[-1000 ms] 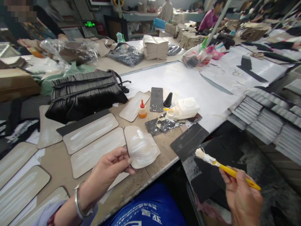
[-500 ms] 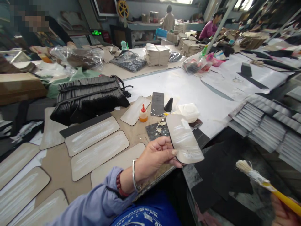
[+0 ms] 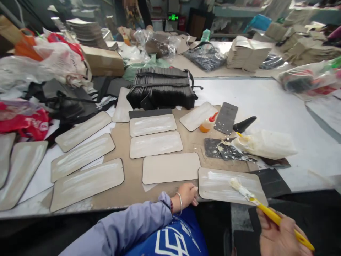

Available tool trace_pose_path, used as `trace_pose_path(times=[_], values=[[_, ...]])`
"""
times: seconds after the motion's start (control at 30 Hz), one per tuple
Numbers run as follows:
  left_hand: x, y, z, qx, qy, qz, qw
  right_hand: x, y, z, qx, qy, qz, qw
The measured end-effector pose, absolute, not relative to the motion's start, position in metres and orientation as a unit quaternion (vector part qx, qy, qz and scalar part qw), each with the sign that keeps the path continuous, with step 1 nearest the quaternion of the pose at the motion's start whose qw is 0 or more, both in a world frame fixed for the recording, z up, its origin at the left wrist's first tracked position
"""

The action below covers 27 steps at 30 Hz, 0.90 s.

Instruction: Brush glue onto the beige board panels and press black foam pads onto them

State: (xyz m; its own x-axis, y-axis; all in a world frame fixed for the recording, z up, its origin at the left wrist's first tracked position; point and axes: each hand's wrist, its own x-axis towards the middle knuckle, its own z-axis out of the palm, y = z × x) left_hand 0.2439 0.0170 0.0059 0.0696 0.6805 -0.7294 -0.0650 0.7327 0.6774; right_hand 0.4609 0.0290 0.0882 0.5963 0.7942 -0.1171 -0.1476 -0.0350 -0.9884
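My right hand (image 3: 279,233) grips the yellow handle of a brush (image 3: 269,212). The brush's bristles, coated in white paste, rest on a beige rounded panel (image 3: 222,186) at the table's front edge. Curled at that panel's left edge are the fingers of my left hand (image 3: 186,195), seeming to hold its corner. White streaks mark the panel's surface. Just behind my left hand lies an unstreaked beige panel (image 3: 170,168). A white plastic container (image 3: 274,143), lying on its side with cream paste at its mouth, is beyond the brush.
Streaked panels (image 3: 156,144) lie to the left. Behind are a bundled black stack (image 3: 165,87), a small bottle of orange liquid (image 3: 205,126), a dark plate (image 3: 226,118) and a black cone (image 3: 244,124). Plastic bags (image 3: 58,58) crowd the far left. A person (image 3: 135,16) stands across the table.
The view has turned left. My left hand has lowered the panel to the table's edge. My right hand has brought the brush from the far right onto the panel.
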Motion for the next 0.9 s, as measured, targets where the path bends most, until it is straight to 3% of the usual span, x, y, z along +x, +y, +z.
trace_pose_path(times=[0.1,0.2,0.37,0.53,0.9], values=[[0.182,-0.002,0.008,0.539,0.658,0.258,0.458,0.416,0.033,0.091,-0.606,-0.265,0.396,0.637],[0.119,-0.022,-0.004,0.708,0.659,0.127,0.219,0.39,0.035,0.091,-0.593,-0.27,0.429,0.625],[0.08,-0.052,-0.032,0.76,0.643,0.028,0.088,0.353,0.034,0.09,-0.586,-0.281,0.465,0.601],[0.082,-0.082,-0.033,0.751,0.653,0.063,0.07,0.292,0.022,0.08,-0.57,-0.32,0.528,0.542],[0.076,-0.091,-0.02,0.701,0.643,0.188,0.242,0.194,-0.001,0.046,-0.552,-0.38,0.58,0.462]])
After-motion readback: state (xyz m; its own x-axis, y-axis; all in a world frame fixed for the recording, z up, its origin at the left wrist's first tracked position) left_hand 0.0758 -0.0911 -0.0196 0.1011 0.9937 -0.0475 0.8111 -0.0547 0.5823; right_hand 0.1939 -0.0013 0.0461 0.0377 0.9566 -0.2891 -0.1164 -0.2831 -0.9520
